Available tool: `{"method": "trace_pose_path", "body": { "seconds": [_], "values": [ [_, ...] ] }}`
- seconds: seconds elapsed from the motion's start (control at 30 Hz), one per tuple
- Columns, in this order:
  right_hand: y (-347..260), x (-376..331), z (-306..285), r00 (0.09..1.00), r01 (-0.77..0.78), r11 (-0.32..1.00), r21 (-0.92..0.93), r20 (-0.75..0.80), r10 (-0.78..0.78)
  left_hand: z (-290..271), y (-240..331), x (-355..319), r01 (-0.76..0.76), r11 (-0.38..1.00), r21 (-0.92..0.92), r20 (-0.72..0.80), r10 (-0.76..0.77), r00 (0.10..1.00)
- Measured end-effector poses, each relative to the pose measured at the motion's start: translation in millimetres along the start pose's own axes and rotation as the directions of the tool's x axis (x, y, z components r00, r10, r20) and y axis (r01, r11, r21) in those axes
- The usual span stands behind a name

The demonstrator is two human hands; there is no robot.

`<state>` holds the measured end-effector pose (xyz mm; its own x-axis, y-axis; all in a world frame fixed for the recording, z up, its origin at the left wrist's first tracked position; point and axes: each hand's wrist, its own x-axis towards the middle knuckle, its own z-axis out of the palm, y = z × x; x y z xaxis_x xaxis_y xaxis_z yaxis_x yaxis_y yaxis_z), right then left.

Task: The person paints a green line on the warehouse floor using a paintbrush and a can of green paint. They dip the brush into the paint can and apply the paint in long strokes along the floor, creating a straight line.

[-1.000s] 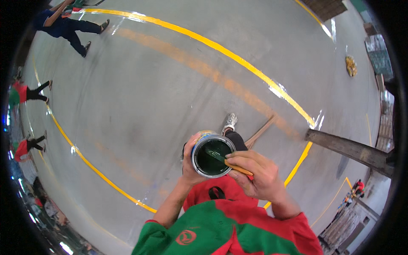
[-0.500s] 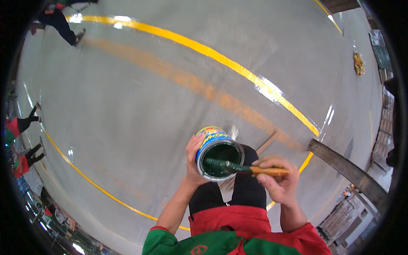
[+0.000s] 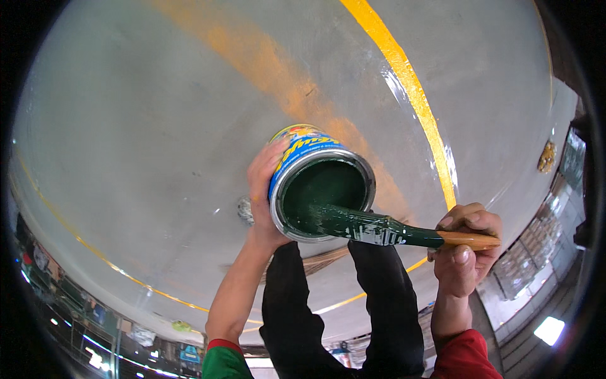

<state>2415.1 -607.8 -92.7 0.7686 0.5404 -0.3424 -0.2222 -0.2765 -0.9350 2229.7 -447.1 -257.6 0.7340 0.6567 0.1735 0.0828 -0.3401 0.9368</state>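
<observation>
As your left forearm [image 3: 233,290] slants up toward one o'clock, your left hand [image 3: 264,183] wraps the nine o'clock wall of the can [image 3: 303,151] with its fingers along the side. The can is in front of you, tilted, its base toward eleven and its open mouth toward five, with dark green paint [image 3: 325,186] inside. To the right, the brush [image 3: 391,230] bridges your two hands: its long axis runs nearly nine to three, the bristle end within the can's mouth, the handle out at three. I cannot tell whether the bristles dip under the paint or whether the brush touches the rim it crosses. Your right hand [image 3: 472,268] pinches the handle, fingers above and thumb below. From it the can lies at ten o'clock, apart; your left hand is the nearer. Your right forearm [image 3: 451,319] points almost straight to twelve.
</observation>
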Motion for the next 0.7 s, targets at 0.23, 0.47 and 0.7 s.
{"method": "trace_pose_path", "body": {
  "seconds": [0.23, 0.47, 0.7],
  "values": [
    [45.0, 23.0, -12.2, 0.999, 0.031, 1.000, -0.003, 0.044, -0.031, 34.9, -31.9, -12.4, -0.015, 1.000, 0.024, -0.060, 0.016, 0.998],
    [28.7, 20.7, -2.6, 0.993, 0.113, 0.991, -0.070, 0.049, -0.109, 23.1, -15.6, -3.0, -0.022, 0.999, -0.043, -0.024, 0.021, 0.999],
    [-96.2, 16.0, -18.5, 0.927, 0.356, 0.863, -0.358, 0.256, -0.276, 6.5, 79.9, 83.4, -0.084, 0.996, -0.028, 0.223, 0.089, 0.971]
  ]
}}
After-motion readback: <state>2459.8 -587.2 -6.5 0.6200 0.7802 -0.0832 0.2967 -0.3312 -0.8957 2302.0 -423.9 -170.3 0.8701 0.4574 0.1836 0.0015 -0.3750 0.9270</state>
